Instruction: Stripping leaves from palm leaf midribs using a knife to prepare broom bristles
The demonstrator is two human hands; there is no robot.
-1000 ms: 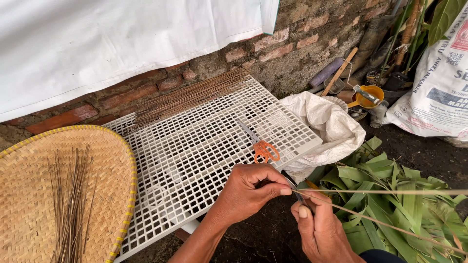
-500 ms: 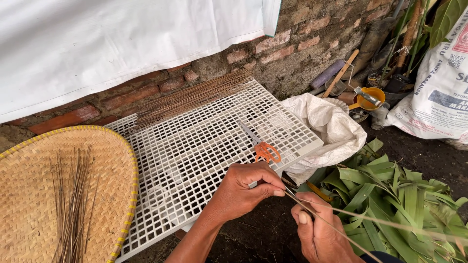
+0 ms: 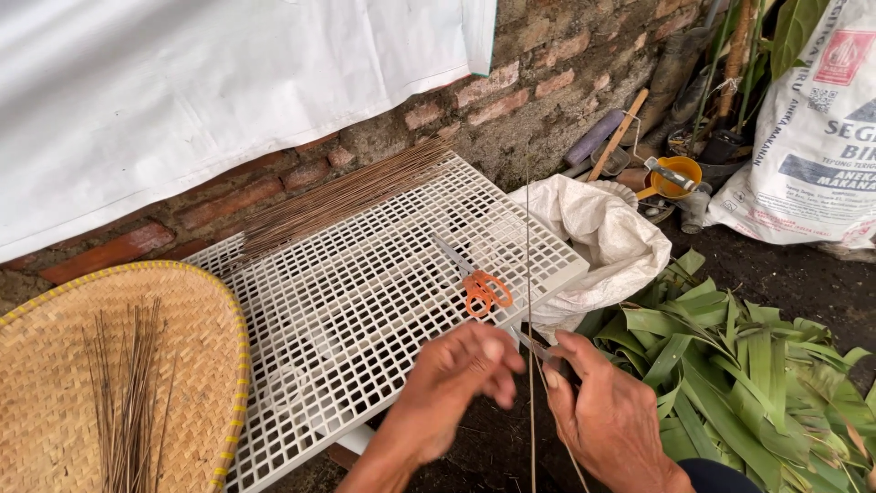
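Note:
My left hand (image 3: pixel 456 388) and my right hand (image 3: pixel 607 415) are close together at the bottom, in front of a white plastic grid (image 3: pixel 347 310). A thin stripped leaf rib (image 3: pixel 528 256) runs straight up between them; my left fingers pinch it. My right hand grips a small knife (image 3: pixel 534 345), its blade pointing left at the rib. Orange-handled scissors (image 3: pixel 484 290) lie on the grid just beyond my hands.
A round woven tray (image 3: pixel 55 383) at left holds several brown ribs (image 3: pixel 128 402). More ribs (image 3: pixel 347 196) lie along the grid's far edge by the brick wall. Green leaves (image 3: pixel 748 383) are piled at right, with a white sack (image 3: pixel 602 237) and a printed bag (image 3: pixel 812 137) behind.
The rib pointed to the right over the leaves; it now stands upright between my hands. The green strip is off it. My hands have drawn closer together.

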